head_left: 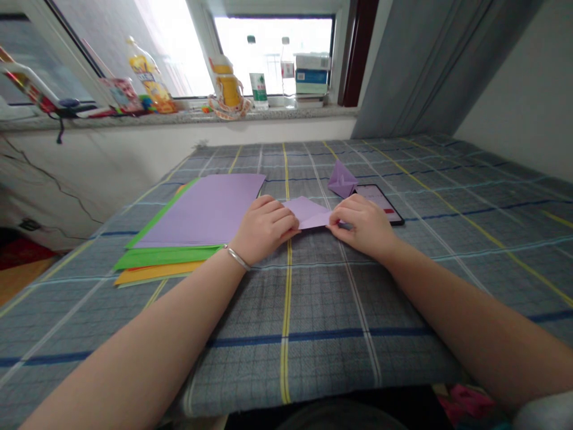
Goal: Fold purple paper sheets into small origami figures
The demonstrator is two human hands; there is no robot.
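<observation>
A folded piece of purple paper [308,210] lies on the plaid cloth between my two hands, its far edge coming to a blunt point. My left hand [270,227] has its fingers closed on the paper's left end, and a silver bangle circles that wrist. At the opposite end, my right hand [362,224] pinches the paper between thumb and fingers. Both hands cover the corners they grip. Just beyond my right hand stands a folded purple paper shape [342,179] with pointed tips.
A stack of coloured sheets [201,209], purple on top, lies left of my left hand. A phone [380,203] with a lit screen rests behind my right hand. Bottles, a yellow cup [230,89] and boxes [312,74] line the windowsill [179,121].
</observation>
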